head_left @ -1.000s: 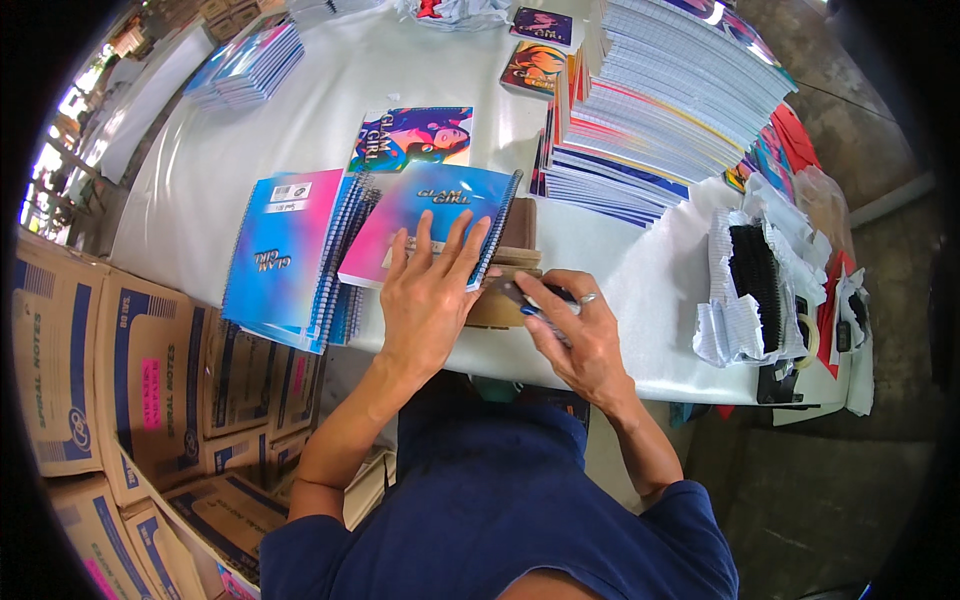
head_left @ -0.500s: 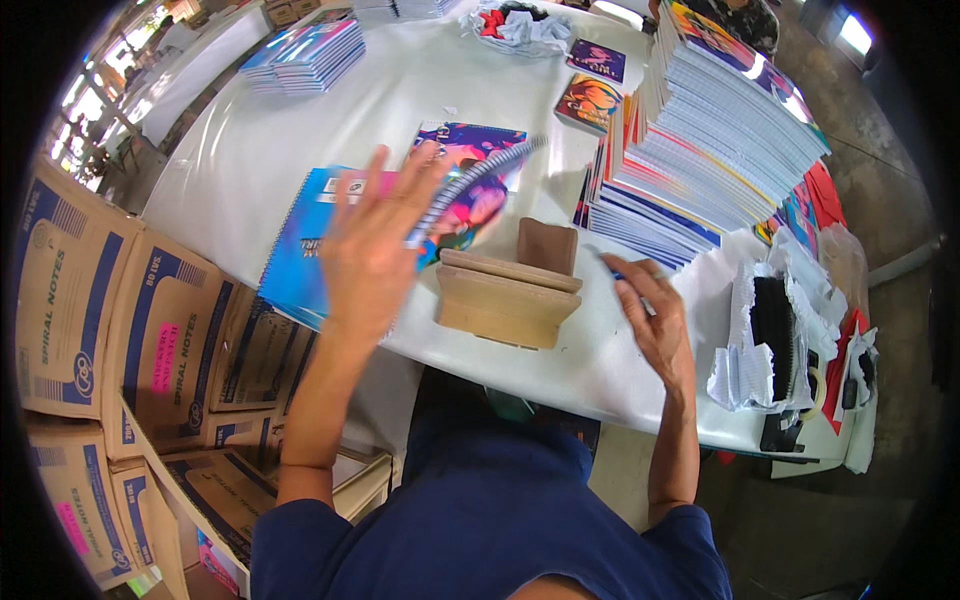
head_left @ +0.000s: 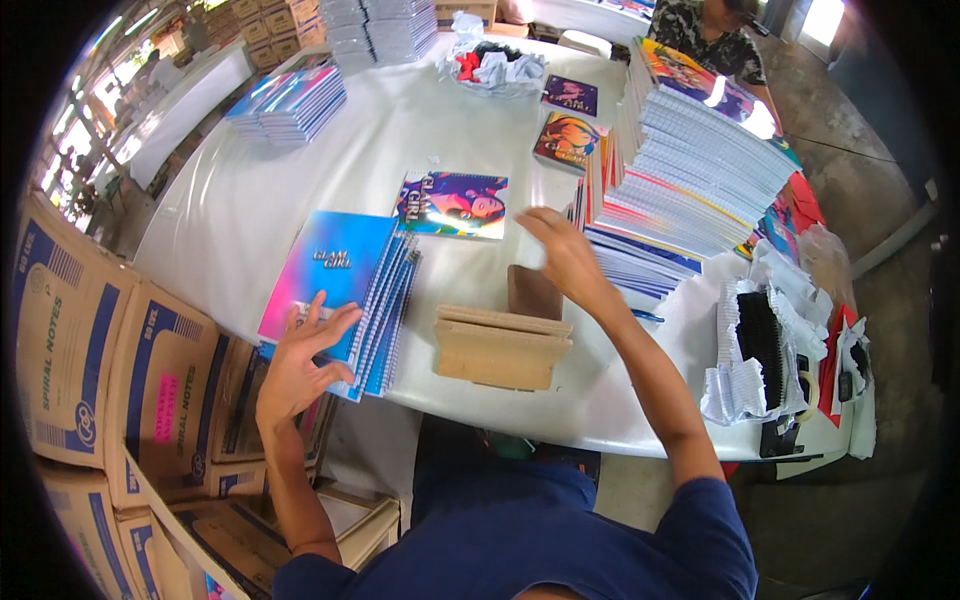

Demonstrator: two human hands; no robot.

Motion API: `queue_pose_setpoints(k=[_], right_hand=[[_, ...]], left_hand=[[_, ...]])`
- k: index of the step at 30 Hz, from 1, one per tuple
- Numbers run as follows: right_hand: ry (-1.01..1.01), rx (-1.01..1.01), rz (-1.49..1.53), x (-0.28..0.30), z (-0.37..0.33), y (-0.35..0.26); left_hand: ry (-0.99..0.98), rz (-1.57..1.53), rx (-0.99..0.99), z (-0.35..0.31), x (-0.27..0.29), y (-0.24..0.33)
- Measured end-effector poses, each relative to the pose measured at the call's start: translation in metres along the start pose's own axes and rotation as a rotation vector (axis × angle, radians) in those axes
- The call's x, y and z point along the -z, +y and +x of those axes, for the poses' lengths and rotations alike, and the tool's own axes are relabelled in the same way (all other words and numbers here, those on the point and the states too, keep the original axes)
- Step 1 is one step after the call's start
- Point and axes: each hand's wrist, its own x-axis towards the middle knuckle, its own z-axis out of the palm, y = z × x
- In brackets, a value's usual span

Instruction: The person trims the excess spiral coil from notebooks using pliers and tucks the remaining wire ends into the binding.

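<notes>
My left hand [head_left: 305, 360] rests with spread fingers on the near end of a stack of blue and pink spiral notebooks [head_left: 335, 265]. The stack is fanned, its spiral edges showing on the right. A purple notebook with a picture of a face [head_left: 455, 207] lies flat just beyond it. My right hand [head_left: 568, 262] reaches over the table to the right of that notebook, fingers stretched out, nothing visible in them. Below it stands a folded brown cardboard piece [head_left: 500, 347], with a cardboard flap [head_left: 535, 291] behind. A slim blue pen-like tool [head_left: 648, 315] lies beside my right forearm.
Tall notebook piles [head_left: 690, 165] lean at the right. Two small notebooks [head_left: 568, 140] lie near them. A torn white-paper-lined box of black spirals [head_left: 758, 340] sits at the right edge. Cardboard cartons [head_left: 165, 380] stand at the left. A person [head_left: 705, 40] is across the table.
My left hand has set a moving notebook onto the blue stack and come down toward me. My right hand has left the pen-like tool on the table and moved forward and left.
</notes>
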Motion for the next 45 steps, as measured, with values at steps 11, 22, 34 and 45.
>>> queue_pose_setpoints(k=[11, 22, 34, 45], right_hand=[[-0.519, -0.417, -0.341, -0.130, 0.143, 0.124], [-0.378, -0.455, -0.040, -0.094, 0.135, 0.135], [0.154, 0.001, 0.209, 0.142, 0.031, -0.076], [0.174, -0.579, 0.713, 0.069, -0.125, -0.042]], left_hand=[[0.664, -0.018, -0.010, -0.032, -0.007, 0.009], [0.712, -0.171, -0.161, 0.021, -0.014, 0.026], [0.219, -1.105, -0.123, 0.126, -0.036, 0.065], [-0.244, -1.069, -0.211, 0.117, -0.055, 0.105]])
